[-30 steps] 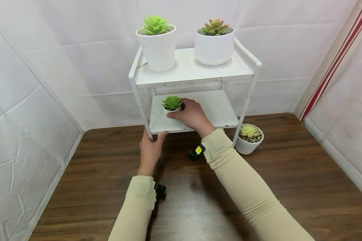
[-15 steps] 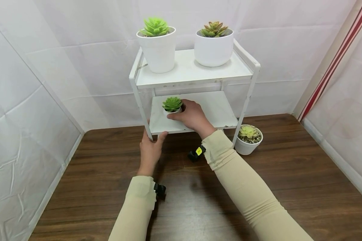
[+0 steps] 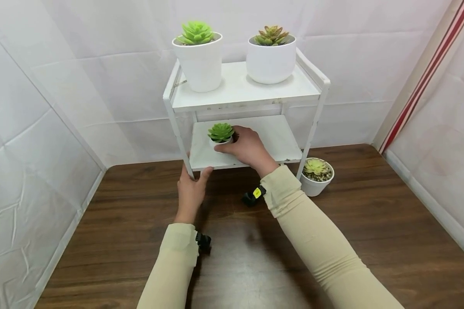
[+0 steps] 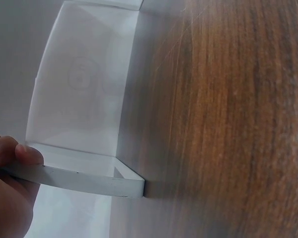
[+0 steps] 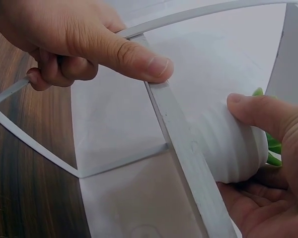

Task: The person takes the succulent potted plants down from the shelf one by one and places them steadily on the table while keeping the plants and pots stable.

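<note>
A small green succulent in a white pot stands on the left part of the lower board of a two-tier white shelf. My right hand holds this pot from the right side, thumb in front. In the right wrist view the ribbed white pot shows between thumb and fingers. My left hand grips the shelf's front left leg below the lower board. In the left wrist view its curled fingers wrap the white leg, while its thumb lies against the board's edge in the right wrist view.
On the top board stand a bright green succulent in a tall white pot and a reddish-green one in a rounded white pot. A pale yellow-green succulent sits on the brown wooden table, right of the shelf. White cloth walls surround the table.
</note>
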Motion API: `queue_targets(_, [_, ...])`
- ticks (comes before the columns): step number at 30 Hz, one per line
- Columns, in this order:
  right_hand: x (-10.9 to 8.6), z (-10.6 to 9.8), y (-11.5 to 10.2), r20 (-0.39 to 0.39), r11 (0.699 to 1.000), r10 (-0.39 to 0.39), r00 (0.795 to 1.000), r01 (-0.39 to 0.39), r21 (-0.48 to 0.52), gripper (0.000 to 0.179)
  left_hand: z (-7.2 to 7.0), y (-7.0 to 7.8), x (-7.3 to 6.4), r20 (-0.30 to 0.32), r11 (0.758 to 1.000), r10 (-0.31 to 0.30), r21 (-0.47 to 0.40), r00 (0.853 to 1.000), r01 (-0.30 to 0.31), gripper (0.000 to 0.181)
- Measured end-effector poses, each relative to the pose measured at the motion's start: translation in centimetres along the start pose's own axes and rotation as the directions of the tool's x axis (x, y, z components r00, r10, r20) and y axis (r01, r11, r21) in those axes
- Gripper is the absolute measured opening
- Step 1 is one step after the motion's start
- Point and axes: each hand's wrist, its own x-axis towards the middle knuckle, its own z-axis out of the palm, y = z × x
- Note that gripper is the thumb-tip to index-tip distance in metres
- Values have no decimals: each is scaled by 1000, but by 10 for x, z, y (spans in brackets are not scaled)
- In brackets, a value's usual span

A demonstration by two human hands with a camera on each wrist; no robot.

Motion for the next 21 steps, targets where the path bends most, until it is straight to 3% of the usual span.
queue_targets(21, [-19, -13, 9, 6, 996, -42, 999, 41, 74, 46, 0, 0, 0, 15, 1000, -7, 6, 1000, 7, 90])
